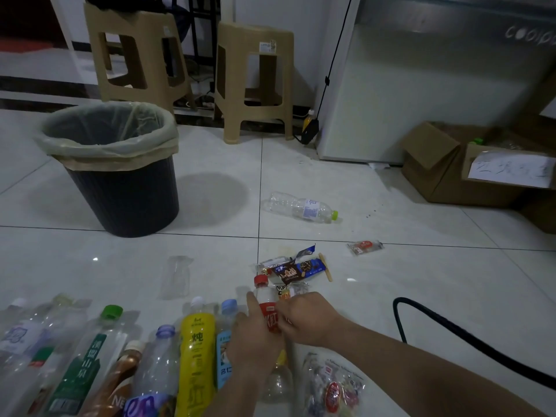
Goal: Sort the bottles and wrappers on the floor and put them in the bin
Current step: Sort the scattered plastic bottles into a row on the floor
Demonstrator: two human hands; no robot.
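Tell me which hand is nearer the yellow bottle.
Left. The left hand, holding the red-capped bottle, is just right of the yellow bottle; the right hand grips that bottle's far side, farther away.

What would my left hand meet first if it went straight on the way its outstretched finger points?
Probably nothing close: the left hand, gripping the red-capped clear plastic bottle, points away and slightly left over bare white floor tiles, between the flat clear plastic wrapper and the colourful snack wrapper pile.
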